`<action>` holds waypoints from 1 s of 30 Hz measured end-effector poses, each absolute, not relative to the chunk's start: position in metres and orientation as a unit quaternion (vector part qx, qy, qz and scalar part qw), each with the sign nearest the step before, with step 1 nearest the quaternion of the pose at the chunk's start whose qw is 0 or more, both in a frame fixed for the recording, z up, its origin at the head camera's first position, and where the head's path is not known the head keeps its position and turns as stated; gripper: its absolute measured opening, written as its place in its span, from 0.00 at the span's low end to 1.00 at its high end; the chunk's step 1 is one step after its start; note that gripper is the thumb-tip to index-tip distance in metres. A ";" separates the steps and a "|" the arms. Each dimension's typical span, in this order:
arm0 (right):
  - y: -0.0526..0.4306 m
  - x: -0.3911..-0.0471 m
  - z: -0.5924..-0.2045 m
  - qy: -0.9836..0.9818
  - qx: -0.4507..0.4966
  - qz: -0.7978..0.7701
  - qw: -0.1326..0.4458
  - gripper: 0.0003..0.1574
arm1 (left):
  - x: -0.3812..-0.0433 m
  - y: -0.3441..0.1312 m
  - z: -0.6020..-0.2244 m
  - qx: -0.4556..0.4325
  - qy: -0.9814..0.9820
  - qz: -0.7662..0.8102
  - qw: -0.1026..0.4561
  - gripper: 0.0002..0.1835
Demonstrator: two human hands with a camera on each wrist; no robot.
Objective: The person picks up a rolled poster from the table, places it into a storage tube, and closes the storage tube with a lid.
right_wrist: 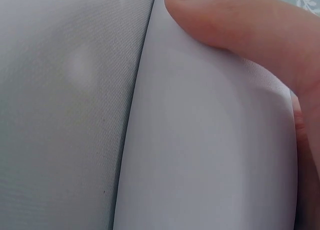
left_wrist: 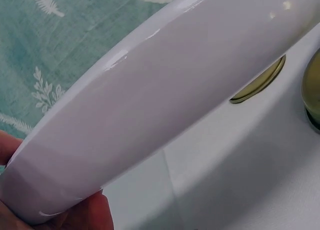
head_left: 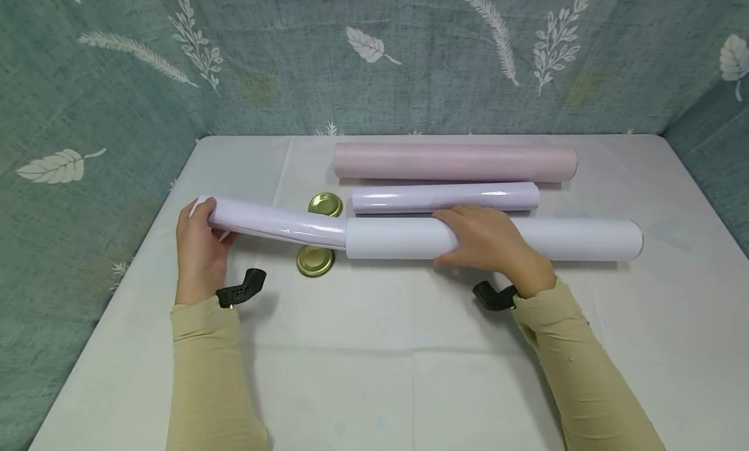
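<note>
In the head view my left hand (head_left: 201,256) grips the far left end of a glossy pale lilac paper roll (head_left: 275,223), thumb on one side and fingers beneath. That roll slants slightly, its left end raised off the table, and its right end disappears into the left end of a matte white paper roll (head_left: 585,238). My right hand (head_left: 491,243) holds the white roll around its middle. The right wrist view shows the thumb (right_wrist: 235,20) lying across the white roll (right_wrist: 205,140). From the left wrist the lilac roll (left_wrist: 135,100) fills much of the view.
Behind lie a second glossy lilac roll (head_left: 445,197) and a longer pink roll (head_left: 456,162), roughly parallel. Two gold jar lids (head_left: 316,261) sit under and beside the raised roll. A white cloth covers the table (head_left: 351,386); green leaf-patterned fabric (head_left: 409,61) surrounds it.
</note>
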State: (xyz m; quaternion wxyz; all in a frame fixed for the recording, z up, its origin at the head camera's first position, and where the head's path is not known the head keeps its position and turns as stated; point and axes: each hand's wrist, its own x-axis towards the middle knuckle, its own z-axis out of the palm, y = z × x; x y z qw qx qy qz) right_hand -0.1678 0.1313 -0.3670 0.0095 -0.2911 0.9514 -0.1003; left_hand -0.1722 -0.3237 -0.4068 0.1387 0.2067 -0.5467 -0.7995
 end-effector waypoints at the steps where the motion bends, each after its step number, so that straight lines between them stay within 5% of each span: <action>1: 0.131 -0.168 -0.367 0.951 -0.291 -0.100 0.010 0.51 | -0.172 -0.323 -0.406 0.208 -0.550 -0.797 0.139 0.33; 30: 0.131 -0.167 -0.367 0.953 -0.286 -0.099 0.015 0.51 | -0.171 -0.314 -0.409 0.221 -0.627 -0.739 0.108 0.33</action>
